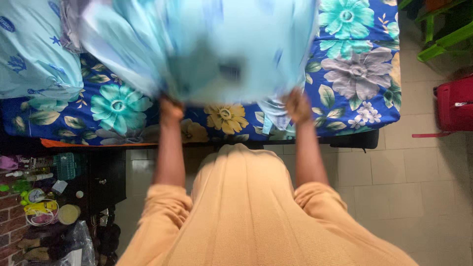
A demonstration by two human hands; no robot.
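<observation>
The light blue cloth [207, 49] hangs spread above the bed, held up at its near edge. The left hand [171, 109] grips the cloth's near left corner with fingers closed on the fabric. The right hand [298, 106] grips the near right corner in the same manner. Both forearms extend away from the body, roughly parallel, well apart from each other. The cloth is blurred, so its printed pattern reads only as darker blue marks on a pale ground. It appears thin and soft, billowing between the two grip points.

The bed [364, 106] lies beyond the hands and spans most of the far part of the scene. Its sheet is deep blue with large teal, grey and yellow flowers. A pale blue pillow [34, 54] with small dark blue motifs rests on the far left of the bed, partly beside the raised cloth. The cloth hides the middle of the bed from view.

An orange knit garment [246, 212], ribbed in texture, covers the person's torso in the near centre. The floor [409, 187] is laid with pale square tiles. A red bag [456, 103] stands at the right edge. A low shelf [44, 197] at the near left carries small bottles and containers.
</observation>
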